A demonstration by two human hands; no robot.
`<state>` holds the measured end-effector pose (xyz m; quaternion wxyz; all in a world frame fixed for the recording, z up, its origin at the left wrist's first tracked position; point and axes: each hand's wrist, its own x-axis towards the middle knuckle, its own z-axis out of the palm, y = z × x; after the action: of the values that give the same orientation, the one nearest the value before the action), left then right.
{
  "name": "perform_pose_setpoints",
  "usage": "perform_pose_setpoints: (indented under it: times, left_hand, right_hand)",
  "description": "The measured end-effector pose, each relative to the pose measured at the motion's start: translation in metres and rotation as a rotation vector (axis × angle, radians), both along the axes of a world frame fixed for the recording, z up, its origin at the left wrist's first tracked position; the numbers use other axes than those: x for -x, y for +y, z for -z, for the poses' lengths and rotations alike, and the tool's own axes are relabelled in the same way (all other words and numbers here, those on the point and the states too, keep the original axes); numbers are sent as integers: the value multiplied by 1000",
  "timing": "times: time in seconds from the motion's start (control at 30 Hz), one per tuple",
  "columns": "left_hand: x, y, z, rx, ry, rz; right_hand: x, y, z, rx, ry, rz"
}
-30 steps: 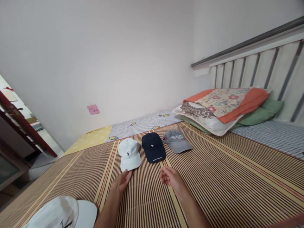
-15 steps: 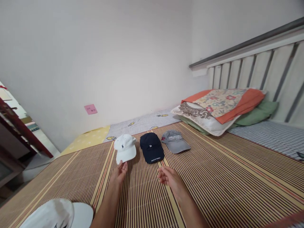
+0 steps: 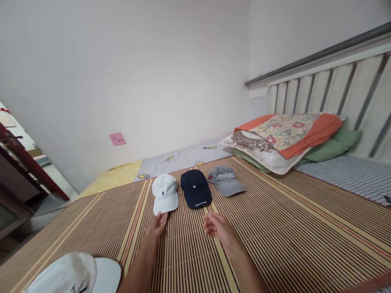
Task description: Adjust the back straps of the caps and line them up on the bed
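A white baseball cap (image 3: 165, 190) with a small dark emblem rests on the striped mat, its brim toward me. My left hand (image 3: 156, 226) has its fingertips closed at the front edge of that brim. Beside it on the right lies a navy baseball cap (image 3: 194, 187) with white lettering, and past that a grey baseball cap (image 3: 227, 183) with its brim angled right. Just below the navy brim, my right hand (image 3: 217, 227) hovers with loosely curled fingers apart and nothing in them. Another white cap (image 3: 67, 272) sits at the lower left, partly cut off by the frame.
A striped woven mat (image 3: 275, 236) covers the bed. Stacked pillows (image 3: 284, 138) lie at the back right against a slatted headboard (image 3: 324, 89). A yellow cloth (image 3: 119, 179) borders the wall, which carries a pink note (image 3: 117, 139). A doorway opens at far left.
The white cap by my left hand has shifted slightly to the right and turned a little, with that hand moving along. My right hand and the other caps stay in place.
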<state>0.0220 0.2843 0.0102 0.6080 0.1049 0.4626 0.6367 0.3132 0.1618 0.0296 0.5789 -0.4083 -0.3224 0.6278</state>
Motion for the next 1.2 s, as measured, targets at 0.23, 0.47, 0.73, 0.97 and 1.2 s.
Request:
perform_pose_setpoints:
  times: [0.23,0.47,0.73,0.97,1.2]
  left_hand:
    - [-6,-11,-1,90,7,-31]
    - [-12,-12,0,77,23,-29]
    - [-11,-18,4,74,40,-48]
    - [-12,-23,7,71,40,-63]
    - [-14,-25,10,48,42,-86]
  right_hand:
    - [2,3,4,16,-1,1]
    - [0,1,1,9,2,-6]
    - [1,1,2,3,4,-7]
    - [3,1,4,13,-6,-2]
    - [5,-1,5,-2,-24,-8]
